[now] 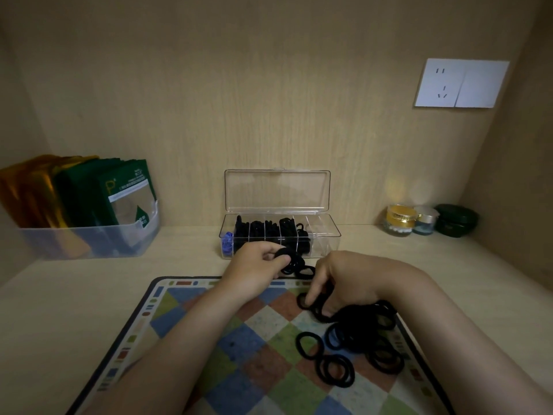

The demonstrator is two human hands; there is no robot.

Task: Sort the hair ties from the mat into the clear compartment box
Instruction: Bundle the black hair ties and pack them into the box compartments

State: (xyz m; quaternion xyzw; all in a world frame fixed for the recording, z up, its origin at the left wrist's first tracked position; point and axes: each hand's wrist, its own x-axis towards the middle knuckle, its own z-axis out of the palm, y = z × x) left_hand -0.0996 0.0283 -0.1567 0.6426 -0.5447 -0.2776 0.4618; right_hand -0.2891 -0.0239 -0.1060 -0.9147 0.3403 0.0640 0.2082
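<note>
Hair ties (363,327), all black, lie in a loose heap on the right part of the mat (239,363). A few single loops are spread just in front of the heap, toward the person. The right hand (347,277) is bent down over the heap's far left edge. Its fingers (311,295) are curled into the hair ties with at least one loop caught around them, and the forefinger tip touches a tie lying on the mat.

The left hand (254,272) is at the mat's far edge, just in front of the box (326,235). Its fingers (278,258) and thumb are clenched on a bunch (294,262) of black ties, whose loops hang toward the right hand. The two hands are near each other but apart.

The box is clear and stands on the tabletop (89,295) behind the mat, with its lid (276,190) raised upright near the back wall. Partitions split it into a row of compartments. The leftmost holds blue ties (228,239), and the next ones to the right are packed with black ties (269,229).

At the left of the tabletop a translucent bin (89,244) holds upright green and gold sachets (119,190). At the right, by the wall, stand a gold jar (399,220), a smaller jar (425,223) just beside it and a dark green case (456,220). A white socket (460,83) is on the wall above them.
</note>
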